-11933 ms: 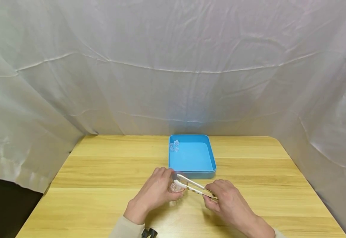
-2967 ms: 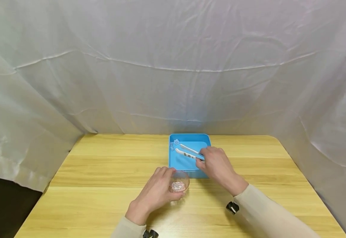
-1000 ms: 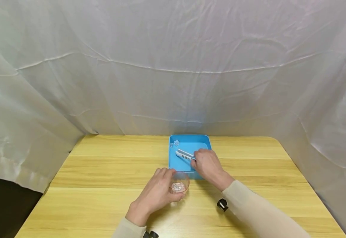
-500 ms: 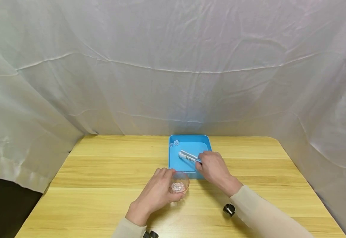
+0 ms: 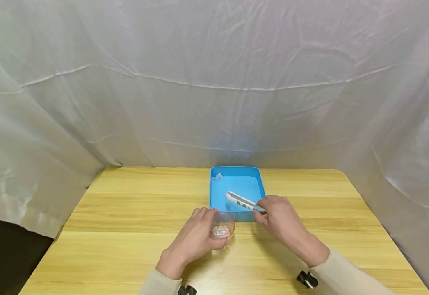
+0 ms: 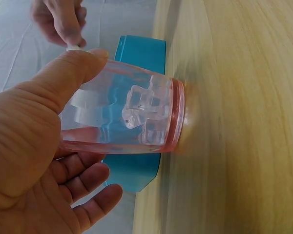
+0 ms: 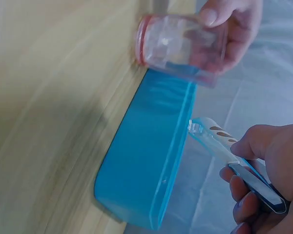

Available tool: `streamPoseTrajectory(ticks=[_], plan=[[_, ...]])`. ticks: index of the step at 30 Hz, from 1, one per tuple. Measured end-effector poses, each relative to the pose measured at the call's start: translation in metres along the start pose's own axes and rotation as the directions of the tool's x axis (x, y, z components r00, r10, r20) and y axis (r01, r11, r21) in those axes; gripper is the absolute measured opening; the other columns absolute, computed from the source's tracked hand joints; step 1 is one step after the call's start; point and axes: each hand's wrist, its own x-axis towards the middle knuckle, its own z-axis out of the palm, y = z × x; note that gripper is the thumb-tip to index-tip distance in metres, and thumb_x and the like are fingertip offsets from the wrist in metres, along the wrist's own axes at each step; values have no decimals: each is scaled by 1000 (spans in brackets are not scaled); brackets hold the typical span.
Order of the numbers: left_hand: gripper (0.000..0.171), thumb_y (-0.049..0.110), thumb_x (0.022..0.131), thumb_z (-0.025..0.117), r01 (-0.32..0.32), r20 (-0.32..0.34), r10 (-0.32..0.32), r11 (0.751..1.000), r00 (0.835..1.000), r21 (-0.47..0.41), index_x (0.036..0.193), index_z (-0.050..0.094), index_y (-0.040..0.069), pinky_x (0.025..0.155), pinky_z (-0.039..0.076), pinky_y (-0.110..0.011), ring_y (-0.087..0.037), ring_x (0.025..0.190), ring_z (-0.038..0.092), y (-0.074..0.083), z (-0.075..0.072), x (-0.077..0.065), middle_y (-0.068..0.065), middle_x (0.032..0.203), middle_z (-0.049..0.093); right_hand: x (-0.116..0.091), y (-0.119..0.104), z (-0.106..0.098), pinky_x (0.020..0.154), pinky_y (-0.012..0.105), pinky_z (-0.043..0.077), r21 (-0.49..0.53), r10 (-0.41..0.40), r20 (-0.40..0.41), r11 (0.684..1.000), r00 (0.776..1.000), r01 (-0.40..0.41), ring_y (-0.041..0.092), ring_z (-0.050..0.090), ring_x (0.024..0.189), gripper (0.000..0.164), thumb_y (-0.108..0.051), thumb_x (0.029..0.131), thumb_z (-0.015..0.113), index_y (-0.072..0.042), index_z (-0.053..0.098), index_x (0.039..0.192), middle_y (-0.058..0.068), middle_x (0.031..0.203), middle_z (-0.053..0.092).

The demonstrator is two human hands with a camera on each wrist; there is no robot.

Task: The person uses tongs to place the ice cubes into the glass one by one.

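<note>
My left hand (image 5: 194,241) grips a clear, pink-tinted cup (image 6: 132,112), upright on the table, thumb on one side near the rim. Several clear ice cubes (image 6: 144,109) lie at its bottom. With my right hand (image 5: 284,223) I hold a pair of tongs (image 5: 242,202), white-tipped with a dark pattern. Its arms are squeezed together, and a clear ice cube (image 7: 195,128) shows between the tips in the right wrist view. The tips hover over the near part of a blue tray (image 5: 249,217). Two more cubes (image 5: 219,176) sit in the tray's far left corner.
The tray stands on the wooden table (image 5: 126,213), just beyond the cup. A grey-white curtain (image 5: 236,102) hangs behind the table and along both sides. A dark area (image 5: 7,254) shows past the left edge.
My right hand has drawn the tongs, pinched on an ice cube, back toward me and to the right. Fewer cubes lie in the tray than earlier. The left hand and cup have stayed put.
</note>
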Motion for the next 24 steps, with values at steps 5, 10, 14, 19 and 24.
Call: streamPoseTrajectory(ticks=[5, 10, 14, 19, 24], plan=[[76, 47, 82, 89, 4, 4, -4, 1000, 1000, 3, 136, 61, 2, 101, 53, -39, -21, 114, 57, 0, 0, 1, -7, 123, 65, -12, -6, -15, 62, 25, 37, 22, -13, -2, 1000, 1000, 13, 2, 38, 62, 16, -13, 87, 78, -17, 67, 76, -14, 66, 50], [76, 47, 81, 89, 9, 5, -9, 1000, 1000, 4, 136, 61, 3, 101, 53, -39, -21, 113, 57, 0, 0, 1, -7, 123, 66, -23, -12, -26, 64, 25, 41, 43, -46, -34, 998, 998, 47, -1, 42, 66, 9, -14, 85, 81, -16, 73, 84, -15, 71, 56], [76, 48, 81, 89, 10, 5, -10, 1000, 1000, 8, 136, 61, 3, 99, 53, -38, -20, 112, 56, 0, 0, 1, -6, 122, 66, -30, -16, -29, 64, 26, 44, 54, -84, -71, 995, 994, 88, -2, 43, 68, 12, -14, 82, 83, -18, 72, 85, -16, 73, 56], [76, 48, 80, 89, 12, -2, -12, 1000, 1000, 5, 135, 62, 3, 94, 53, -35, -19, 108, 55, 1, 0, 1, -7, 119, 66, -38, -19, -25, 62, 23, 43, 80, -134, -110, 987, 985, 143, -2, 41, 68, 15, -14, 78, 83, -17, 71, 84, -15, 72, 55], [72, 47, 80, 90, 10, -5, -10, 1000, 1000, -1, 132, 63, 4, 85, 50, -30, -16, 101, 52, 1, 0, 1, -4, 112, 65, -45, -21, -16, 62, 23, 42, 92, -170, -130, 979, 977, 182, -1, 42, 68, 12, -15, 78, 81, -16, 72, 85, -15, 72, 54]])
